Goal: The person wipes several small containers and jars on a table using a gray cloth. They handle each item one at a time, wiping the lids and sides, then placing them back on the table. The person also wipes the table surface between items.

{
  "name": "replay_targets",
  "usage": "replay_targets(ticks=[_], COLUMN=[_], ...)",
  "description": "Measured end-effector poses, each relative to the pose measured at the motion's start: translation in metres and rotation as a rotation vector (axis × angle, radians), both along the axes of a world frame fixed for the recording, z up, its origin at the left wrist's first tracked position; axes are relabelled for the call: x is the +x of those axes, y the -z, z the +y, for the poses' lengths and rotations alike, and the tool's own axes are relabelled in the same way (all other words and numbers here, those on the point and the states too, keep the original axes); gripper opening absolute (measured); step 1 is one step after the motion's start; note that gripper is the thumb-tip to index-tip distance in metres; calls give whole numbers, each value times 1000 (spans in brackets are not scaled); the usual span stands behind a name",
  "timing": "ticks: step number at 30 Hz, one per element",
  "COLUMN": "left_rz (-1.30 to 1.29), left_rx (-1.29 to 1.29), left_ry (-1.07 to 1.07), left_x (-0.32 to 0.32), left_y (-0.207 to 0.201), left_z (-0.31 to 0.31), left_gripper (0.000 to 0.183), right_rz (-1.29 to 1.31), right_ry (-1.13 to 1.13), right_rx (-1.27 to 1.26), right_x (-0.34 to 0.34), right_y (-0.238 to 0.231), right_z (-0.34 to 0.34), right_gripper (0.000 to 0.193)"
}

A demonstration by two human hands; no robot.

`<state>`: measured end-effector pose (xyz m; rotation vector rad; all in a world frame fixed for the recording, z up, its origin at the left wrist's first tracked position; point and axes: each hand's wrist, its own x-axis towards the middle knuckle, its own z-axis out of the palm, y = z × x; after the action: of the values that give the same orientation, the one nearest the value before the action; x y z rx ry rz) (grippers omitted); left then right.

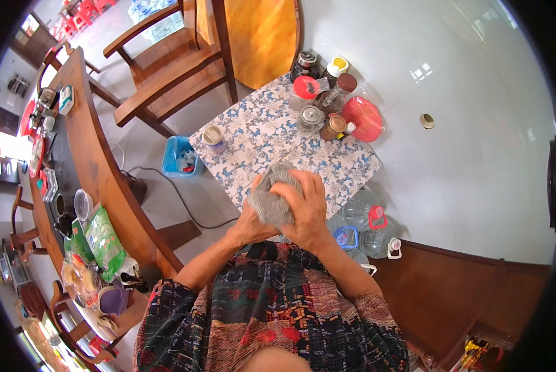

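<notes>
A crumpled grey cloth (273,201) is bunched up between my two hands, above the near edge of a small table (247,133) with a blue-and-white patterned top. My right hand (309,214) is wrapped over the cloth from the right, its thumb lying across the front. From the left and below, my left hand (250,220) grips the same cloth; most of its fingers are hidden behind it. On the table's left side stands a small round container (214,139). Jars and bottles, among them a red-lidded jar (304,92), crowd the far right part.
A blue waste bin (180,157) stands left of the small table, near a black cable (185,208). Large clear plastic bottles (377,240) are at its right. A wooden armchair (172,74) is beyond, and a long wooden table (98,155) holding many items runs along the left.
</notes>
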<state>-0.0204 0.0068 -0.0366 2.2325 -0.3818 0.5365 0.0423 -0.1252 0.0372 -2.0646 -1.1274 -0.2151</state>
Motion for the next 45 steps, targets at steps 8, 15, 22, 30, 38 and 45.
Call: replay_targets(ticks=[8,15,22,30,38,45], left_rz=[223,349,191,88,-11,12], left_rx=[-253,-1024,-1231,-1474,-1588,-1368], left_ry=[-91,-136,-190,-268,-239,-113], left_x=[8,20,32,27,23,22], left_y=[-50,-60,-40,-54,-44,-52], left_z=[-5,3,1,-20,-6,-2], left_gripper=[67,59,69,80,72,72], right_rz=[1368,1090,1956,1181,175,474], right_ry=[12,93,-359,209,148,9], right_rx=[447,516,1176,1047,361,462], right_x=[43,7,-9,-3,-21,9], right_y=[28,99,72,56,31,0], right_z=[4,2,2,7,1,14], right_gripper=[27,40,50,40,51,48])
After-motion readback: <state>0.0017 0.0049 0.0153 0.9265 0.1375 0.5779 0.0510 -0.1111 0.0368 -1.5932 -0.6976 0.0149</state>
